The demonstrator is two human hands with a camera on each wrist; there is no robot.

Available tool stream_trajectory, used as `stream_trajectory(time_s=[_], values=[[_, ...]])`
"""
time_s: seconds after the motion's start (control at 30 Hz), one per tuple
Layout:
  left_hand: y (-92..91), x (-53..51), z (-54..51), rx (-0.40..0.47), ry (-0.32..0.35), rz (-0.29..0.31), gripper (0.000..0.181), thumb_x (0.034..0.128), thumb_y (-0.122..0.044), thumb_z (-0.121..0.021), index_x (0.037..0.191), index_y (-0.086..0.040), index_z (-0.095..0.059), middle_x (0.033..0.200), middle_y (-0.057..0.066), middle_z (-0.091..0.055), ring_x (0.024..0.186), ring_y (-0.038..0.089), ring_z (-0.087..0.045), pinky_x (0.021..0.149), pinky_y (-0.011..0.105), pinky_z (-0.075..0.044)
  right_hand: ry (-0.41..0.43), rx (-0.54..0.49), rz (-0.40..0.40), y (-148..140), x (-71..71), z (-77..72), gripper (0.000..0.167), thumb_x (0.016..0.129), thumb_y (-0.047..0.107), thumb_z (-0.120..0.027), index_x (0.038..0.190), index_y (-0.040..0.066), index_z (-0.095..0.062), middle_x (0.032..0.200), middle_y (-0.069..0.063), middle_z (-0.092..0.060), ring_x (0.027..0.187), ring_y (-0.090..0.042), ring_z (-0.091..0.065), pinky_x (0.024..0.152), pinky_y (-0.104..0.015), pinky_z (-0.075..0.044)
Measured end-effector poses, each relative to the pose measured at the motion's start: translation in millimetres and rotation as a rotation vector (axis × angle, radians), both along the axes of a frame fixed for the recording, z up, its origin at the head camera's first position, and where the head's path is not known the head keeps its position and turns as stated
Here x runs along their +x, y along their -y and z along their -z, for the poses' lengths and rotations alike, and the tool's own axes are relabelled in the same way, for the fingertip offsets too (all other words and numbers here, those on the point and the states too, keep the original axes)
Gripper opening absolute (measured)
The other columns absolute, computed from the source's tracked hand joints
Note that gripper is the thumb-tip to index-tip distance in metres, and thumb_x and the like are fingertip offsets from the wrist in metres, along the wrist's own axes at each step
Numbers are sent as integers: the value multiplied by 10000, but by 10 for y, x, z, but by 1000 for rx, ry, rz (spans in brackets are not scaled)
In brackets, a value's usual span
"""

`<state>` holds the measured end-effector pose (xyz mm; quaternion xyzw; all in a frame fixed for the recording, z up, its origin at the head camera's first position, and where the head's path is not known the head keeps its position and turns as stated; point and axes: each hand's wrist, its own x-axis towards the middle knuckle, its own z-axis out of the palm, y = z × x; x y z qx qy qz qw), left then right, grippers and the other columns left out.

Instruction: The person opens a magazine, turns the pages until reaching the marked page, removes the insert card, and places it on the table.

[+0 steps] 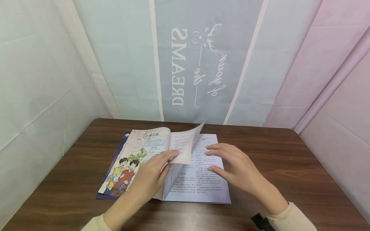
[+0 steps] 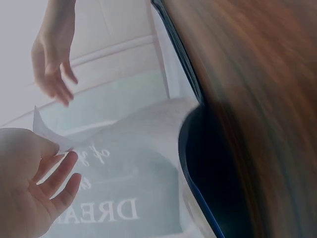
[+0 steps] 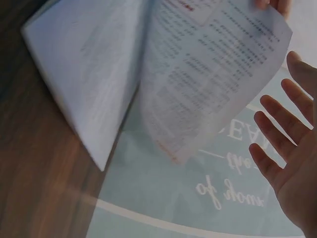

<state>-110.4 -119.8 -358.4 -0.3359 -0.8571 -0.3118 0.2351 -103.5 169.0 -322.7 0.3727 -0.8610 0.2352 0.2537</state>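
An illustrated magazine (image 1: 202, 189) lies spread on the table, its left page showing two cartoon figures and its right page columns of text. One page (image 1: 183, 142) is lifted and curves up between the two sides. My left hand (image 1: 153, 171) pinches that page near its lower corner between thumb and fingers; the left wrist view shows the same pinch on the page edge (image 2: 47, 131). Over the right-hand text my right hand (image 1: 235, 165) hovers with fingers spread, apart from the lifted page. In the right wrist view, the right hand (image 3: 297, 144) holds nothing.
The dark wooden table (image 1: 289, 166) extends on both sides of the magazine. Behind it hangs a pale cloth backdrop (image 1: 130, 64) with mirrored white lettering, and more cloth closes off both sides. A black strap (image 1: 261, 221) is by the right sleeve.
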Motion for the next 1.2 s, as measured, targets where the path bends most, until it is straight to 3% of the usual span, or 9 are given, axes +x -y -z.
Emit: stream_trajectory(time_s=[0.2,0.3,0.43,0.6,0.77,0.97,1.07,1.2], values=[[200,-6,76,1,-48,-70,531,865,27,-724,1348,-128,-565,1299,34,-622,994,131,-651,816,341,-572,44,42,12,-120,21,121,418,972,516,-562,1177,170,-679,1263,29,-645,1195,-161,-576,997,-348,-445],[294,-5,124,-21,-45,-111,554,861,25,-725,1363,-123,-541,1288,43,-616,948,133,-651,711,317,-574,79,74,34,-194,45,189,365,944,462,-645,1175,181,-679,1270,44,-639,1196,-157,-576,1000,-354,-447],[428,19,157,-57,5,-177,606,857,25,-719,1401,-116,-490,1266,68,-614,886,154,-648,599,262,-541,121,118,55,-287,82,296,370,830,265,-808,1170,191,-682,1268,57,-637,1177,-162,-590,970,-384,-467],[606,66,178,-80,54,-247,698,816,66,-730,1434,-71,-436,1250,122,-603,712,132,-584,495,185,-445,188,169,67,-386,130,426,410,784,222,-846,1162,193,-689,1258,61,-645,1164,-147,-599,945,-399,-499],[754,101,212,-100,56,-282,763,771,89,-755,1443,-51,-422,1314,133,-569,682,86,-531,513,218,-452,244,231,60,-453,159,519,366,809,225,-829,1145,170,-692,1249,45,-649,1145,-164,-608,925,-431,-516],[915,142,277,-158,85,-304,913,703,76,-833,1480,-48,-370,1244,145,-587,787,165,-647,537,265,-522,280,303,69,-504,166,589,398,814,254,-824,1180,178,-686,1251,32,-644,1158,-198,-603,938,-460,-512],[997,153,307,-189,126,-320,957,702,42,-854,1499,-33,-330,1210,172,-596,800,185,-649,549,287,-533,294,328,70,-522,169,614,410,817,261,-821,1192,176,-679,1258,20,-641,1170,-215,-601,947,-469,-509],[1092,152,319,-236,216,-347,1007,714,-16,-872,1525,-9,-275,1235,230,-584,704,121,-556,507,234,-454,326,362,78,-534,172,629,414,823,265,-817,1197,166,-672,1278,11,-632,1187,-227,-594,964,-475,-500]])
